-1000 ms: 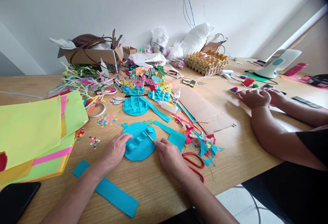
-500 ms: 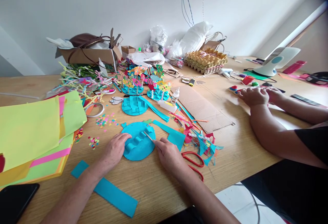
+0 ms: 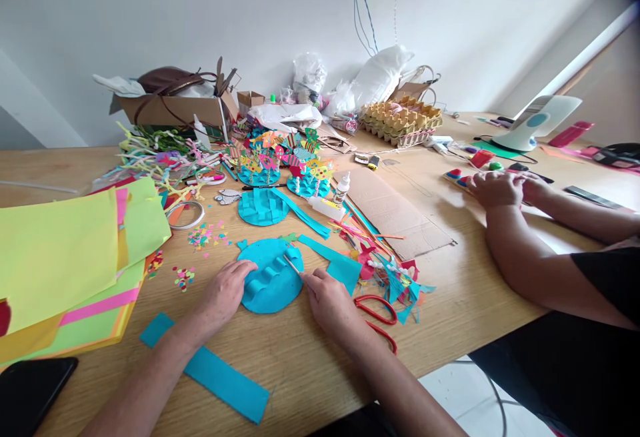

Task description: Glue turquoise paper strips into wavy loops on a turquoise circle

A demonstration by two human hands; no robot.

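A round blue paper disc [image 3: 273, 288] with wavy blue strips on it lies on the wooden table [image 3: 325, 363] in front of me. My left hand [image 3: 226, 293] rests on its left edge, fingers curled onto a wavy strip. My right hand [image 3: 326, 300] pinches a thin wooden stick [image 3: 291, 264] whose tip points onto the disc. A long blue paper strip [image 3: 210, 370] lies under my left forearm.
Red scissors [image 3: 376, 317] lie beside my right wrist. Stacked coloured paper [image 3: 75, 257] sits left, a black phone [image 3: 30, 393] at the near left corner. Finished blue craft discs [image 3: 263, 205], a glue bottle [image 3: 342, 189], cardboard [image 3: 395, 213] and egg trays [image 3: 403, 117] lie behind. Another person's hands [image 3: 505, 190] work at the right.
The stick in my right hand has shifted slightly on the disc. Both hands otherwise stay in place; the view has nudged a little.
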